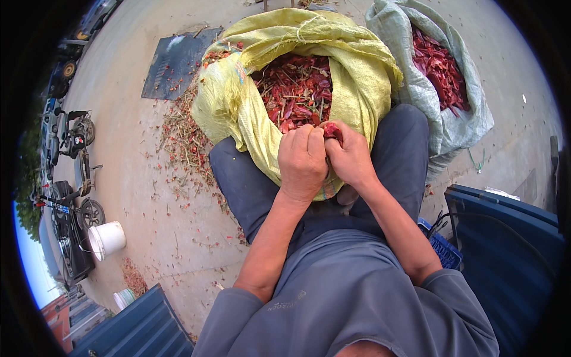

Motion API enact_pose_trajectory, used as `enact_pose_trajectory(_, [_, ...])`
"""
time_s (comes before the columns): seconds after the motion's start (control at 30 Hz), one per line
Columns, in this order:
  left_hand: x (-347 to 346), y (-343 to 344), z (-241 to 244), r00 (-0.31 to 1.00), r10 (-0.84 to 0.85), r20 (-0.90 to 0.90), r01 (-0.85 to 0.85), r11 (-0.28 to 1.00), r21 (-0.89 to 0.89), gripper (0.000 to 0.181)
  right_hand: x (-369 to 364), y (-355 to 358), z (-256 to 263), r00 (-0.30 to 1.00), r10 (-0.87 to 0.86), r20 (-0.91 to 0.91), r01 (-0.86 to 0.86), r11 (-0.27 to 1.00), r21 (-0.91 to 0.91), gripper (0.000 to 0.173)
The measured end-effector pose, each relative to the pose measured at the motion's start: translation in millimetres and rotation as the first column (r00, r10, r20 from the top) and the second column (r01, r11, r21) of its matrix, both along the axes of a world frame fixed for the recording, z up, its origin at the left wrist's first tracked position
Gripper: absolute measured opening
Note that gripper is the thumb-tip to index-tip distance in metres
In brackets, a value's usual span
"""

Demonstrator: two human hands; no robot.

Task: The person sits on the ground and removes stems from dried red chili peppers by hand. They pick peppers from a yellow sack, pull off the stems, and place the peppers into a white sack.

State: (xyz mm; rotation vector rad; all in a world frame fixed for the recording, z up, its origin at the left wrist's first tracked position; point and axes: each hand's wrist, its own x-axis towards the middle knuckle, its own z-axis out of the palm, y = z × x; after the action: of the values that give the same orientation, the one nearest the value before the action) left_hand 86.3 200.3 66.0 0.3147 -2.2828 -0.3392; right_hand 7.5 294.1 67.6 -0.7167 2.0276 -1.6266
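Note:
My left hand [303, 158] and my right hand [352, 151] meet over the front rim of a yellow woven sack [361, 85] between my knees. A piece of dried red chili pepper [331, 130] sticks out of my right hand's curled fingers. The left fingers are curled against the right hand, and whatever they may hold is hidden. Broken red chili peppers [296, 93] mixed with straw-coloured stems lie inside the yellow sack, whose mouth is rolled outward. To its right stands a pale woven sack [459, 129] holding red pepper pieces [437, 67] with few stems among them.
Stems and red scraps [187, 138] litter the concrete left of the sack, near a dark flat sheet [178, 62]. A white bucket [107, 240] and a parked motorcycle [67, 209] are farther left. Blue corrugated panels [499, 241] and a blue plastic crate [444, 252] stand right.

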Motion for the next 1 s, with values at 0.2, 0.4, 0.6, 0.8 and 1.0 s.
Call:
enact_pose_trajectory(0.2, [-3, 5, 7, 0.998, 0.061, 0.015, -0.057, 0.774, 0.631, 0.008, -2, 1, -6, 0.999, 0.001, 0.033, 0.003, 0.993, -0.121, 0.018])
enact_pose_trajectory(0.4, [4, -8, -14, 0.927, 0.098, -0.363, 0.376, -0.282, 0.883, 0.009, 3, 9, 4, 0.992, 0.022, 0.123, -0.005, 0.99, -0.142, 0.017])
enact_pose_trajectory(0.6, [12, -5, -2, 0.955, 0.089, -0.284, 0.28, 0.052, 0.959, 0.015, 1, 3, 8, 0.989, 0.011, 0.145, -0.006, 0.999, -0.037, 0.015])
enact_pose_trajectory(0.8, [17, 0, 15, 0.995, 0.099, -0.004, -0.078, 0.811, 0.579, 0.014, 8, 1, 24, 0.976, -0.01, -0.217, 0.016, 1.0, 0.025, 0.011])
enact_pose_trajectory(1.0, [20, -2, 11, 0.992, 0.11, -0.054, -0.062, 0.829, 0.556, 0.012, 11, 0, 22, 0.963, 0.024, -0.269, -0.043, 0.997, -0.063, 0.013])
